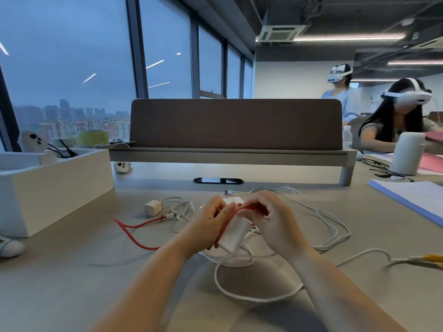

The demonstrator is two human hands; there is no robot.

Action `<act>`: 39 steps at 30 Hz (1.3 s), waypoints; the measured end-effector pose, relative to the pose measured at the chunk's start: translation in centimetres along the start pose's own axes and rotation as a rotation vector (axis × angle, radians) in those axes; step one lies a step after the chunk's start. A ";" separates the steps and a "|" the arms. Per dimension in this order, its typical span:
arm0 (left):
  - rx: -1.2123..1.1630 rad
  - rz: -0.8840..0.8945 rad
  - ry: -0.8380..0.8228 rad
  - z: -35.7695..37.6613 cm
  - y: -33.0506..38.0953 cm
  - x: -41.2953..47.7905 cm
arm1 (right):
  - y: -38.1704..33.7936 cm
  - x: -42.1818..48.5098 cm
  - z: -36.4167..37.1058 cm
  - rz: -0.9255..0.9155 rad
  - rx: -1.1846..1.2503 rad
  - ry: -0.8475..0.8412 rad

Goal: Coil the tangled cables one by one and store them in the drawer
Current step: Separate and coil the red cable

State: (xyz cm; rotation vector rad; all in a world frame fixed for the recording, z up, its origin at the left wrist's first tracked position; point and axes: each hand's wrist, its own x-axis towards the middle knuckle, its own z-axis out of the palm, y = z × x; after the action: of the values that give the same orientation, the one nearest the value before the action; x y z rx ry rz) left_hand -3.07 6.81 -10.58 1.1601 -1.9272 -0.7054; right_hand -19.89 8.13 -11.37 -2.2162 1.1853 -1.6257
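**Winding the red cable: keep each turn snug and clear of the white ones**

Both hands are held just above the table (72,271), over the heap of white cables (330,226). The left hand (208,221) has its fingers curled round the white power block (233,236), and the red cable (134,238) runs up the block's left edge. The right hand (271,216) is curled too. Its thumb and forefinger seem to pinch the red cable at the block's top end, though the fingertips are partly hidden. The rest of the red cable trails off to the left across the table. Its far plug lies among white strands, just beside the small charger (153,208).

I would say this is cable 1 of several, with the coiling only just begun.

- **Hold:** the left hand should keep the block steady while the right feeds the cable on in even turns, none crossing another.
- **Tension:** pull gently, because the far plug looks likely to snag the white strands and drag them along.
- **Tail:** lifting it clear before each turn would help.

I cannot pick out a drawer. The open white box (55,188) on the left may serve as one, but I cannot tell.
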 end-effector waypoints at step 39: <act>-0.985 -0.240 0.407 1.0 0.9 1.0 | -0.3 -1.4 4.0 0.087 -0.695 -0.316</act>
State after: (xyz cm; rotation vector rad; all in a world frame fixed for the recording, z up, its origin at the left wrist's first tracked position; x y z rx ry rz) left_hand -4.63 6.38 -10.09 0.7926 -0.8844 -1.2378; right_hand -16.42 7.95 -13.84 -2.6031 1.9102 -0.8431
